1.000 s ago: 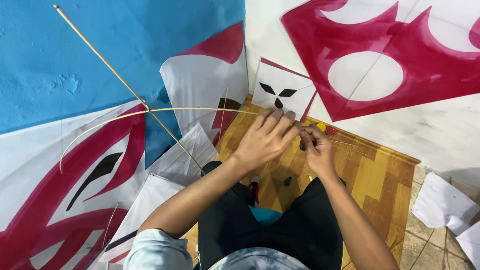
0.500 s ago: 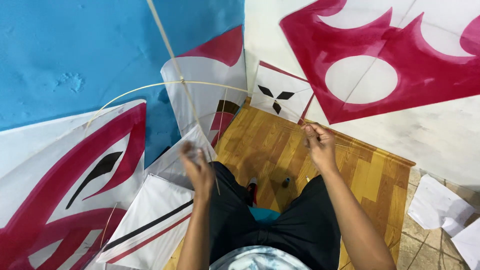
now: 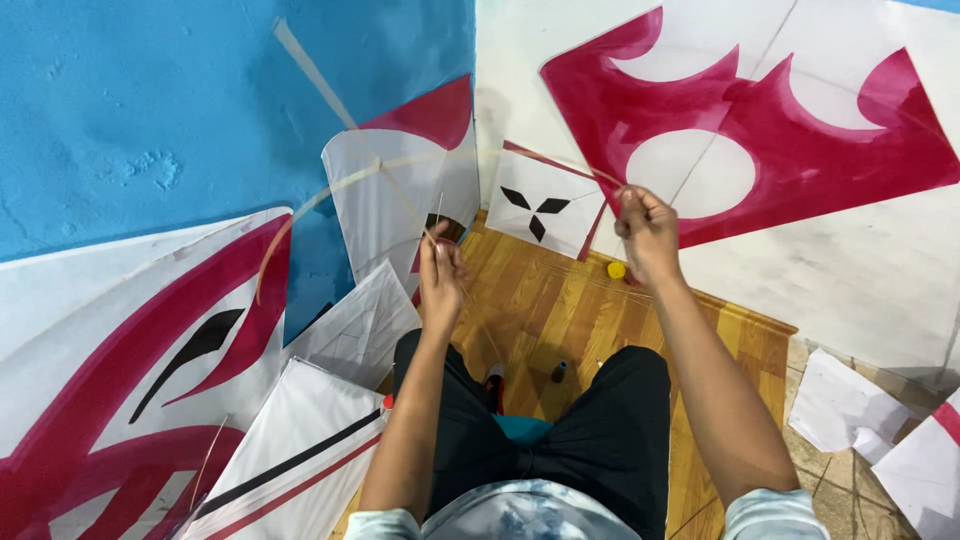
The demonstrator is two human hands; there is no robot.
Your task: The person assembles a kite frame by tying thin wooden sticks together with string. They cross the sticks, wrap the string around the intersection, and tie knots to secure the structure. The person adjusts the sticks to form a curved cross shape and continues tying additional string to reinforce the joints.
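Our left hand pinched the crossing of the thin bamboo sticks, fingers closed on it, while our right hand was closed in a pinch on the far right end of the bowed stick. Half a second before, the left hand sat lower and nearer our lap, and the right hand was lower too; both had risen and the bow now arched between them. The straight stick, blurred, ran from the left hand up and left across the blue wall.

Open room lay over the wooden floor between our hands, with a small yellow object just below the right hand and a small dark one by our knees. Kites crowded the edges: a small white kite with black marks far between the hands, a large red-and-white kite on the right, and a white striped kite near left.

Both forearms reached forward, well apart, wrists raised.
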